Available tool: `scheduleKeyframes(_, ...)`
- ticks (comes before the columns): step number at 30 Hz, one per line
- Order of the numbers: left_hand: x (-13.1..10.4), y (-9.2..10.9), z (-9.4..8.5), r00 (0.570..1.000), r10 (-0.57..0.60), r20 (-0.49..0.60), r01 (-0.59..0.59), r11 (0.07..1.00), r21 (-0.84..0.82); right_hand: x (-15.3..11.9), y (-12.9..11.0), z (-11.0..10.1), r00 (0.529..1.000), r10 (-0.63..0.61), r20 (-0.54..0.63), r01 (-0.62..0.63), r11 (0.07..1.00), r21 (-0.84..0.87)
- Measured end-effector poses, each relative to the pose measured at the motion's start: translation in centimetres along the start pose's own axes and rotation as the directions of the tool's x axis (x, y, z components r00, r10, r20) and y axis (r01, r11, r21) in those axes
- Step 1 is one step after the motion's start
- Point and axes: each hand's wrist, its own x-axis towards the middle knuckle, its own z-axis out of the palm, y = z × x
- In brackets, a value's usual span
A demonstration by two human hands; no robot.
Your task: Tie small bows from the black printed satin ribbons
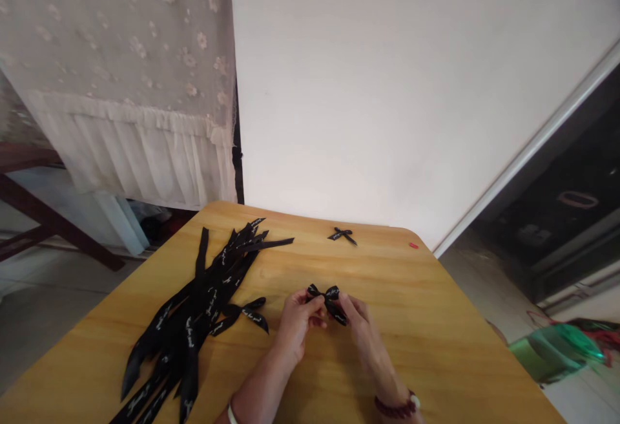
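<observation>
Between my two hands is a black ribbon bow (pixel 332 293) with white lettering, held just above the wooden table. My left hand (pixel 301 318) pinches its left side, thumb near the knot. On the other side, the fingers of my right hand (pixel 357 318) are closed on the right loop, and one tail hangs beside them. A heap of black printed ribbon strips (pixel 208 301) lies to the left of my hands. At the heap's right edge rests a looped piece of ribbon (pixel 252 314). Farther back sits another small black bow (pixel 343 235).
The wooden table (pixel 407 282) has rounded far corners and meets a white panel (pixel 378 88) behind. A small red object (pixel 413 245) lies near its far right corner. A lace curtain (pixel 145 55) hangs at the left. Green plastic (pixel 552 353) shows at the floor on the right.
</observation>
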Motion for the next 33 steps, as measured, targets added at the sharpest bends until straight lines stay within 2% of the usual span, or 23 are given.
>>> scheduleKeyframes(3, -0.08, 0.14, 0.04, 1.0, -0.009, -0.028, 0.01, 1.0, 0.024, 0.08, -0.03, 0.02, 0.994, -0.064, 0.093, 0.072, 0.995, -0.076)
scheduleKeyframes(6, -0.05, 0.11, 0.06, 0.998, -0.004, -0.057, 0.007, 0.999, 0.04, 0.12, 0.12, 0.02, 0.994, -0.09, 0.067, 0.1, 0.982, -0.161)
scheduleKeyframes(10, 0.21, -0.06, -0.13, 0.997, 0.004, -0.079, -0.003, 1.0, 0.01, 0.07, 0.21, -0.05, 0.995, -0.061, 0.079, 0.077, 0.975, -0.211)
scheduleKeyframes(15, 0.43, -0.14, -0.4, 0.994, 0.015, -0.109, -0.022, 0.998, -0.061, 0.02, 0.01, -0.17, 0.998, -0.064, 0.019, 0.066, 0.975, -0.212)
scheduleKeyframes(20, 0.21, 0.11, -0.2, 0.994, -0.007, -0.106, -0.001, 0.997, -0.08, -0.19, -0.52, -0.14, 0.998, -0.057, 0.034, 0.062, 0.983, -0.172)
scheduleKeyframes(27, -0.18, 0.13, 0.27, 0.996, -0.016, -0.083, 0.02, 0.998, 0.053, -0.15, -0.2, -0.33, 0.994, -0.032, -0.105, 0.028, 0.999, -0.043)
scheduleKeyframes(33, -0.15, -0.2, 0.28, 0.997, -0.015, -0.069, 0.023, 0.993, 0.116, -0.18, -0.69, -0.18, 0.992, -0.069, -0.102, 0.061, 0.995, -0.079)
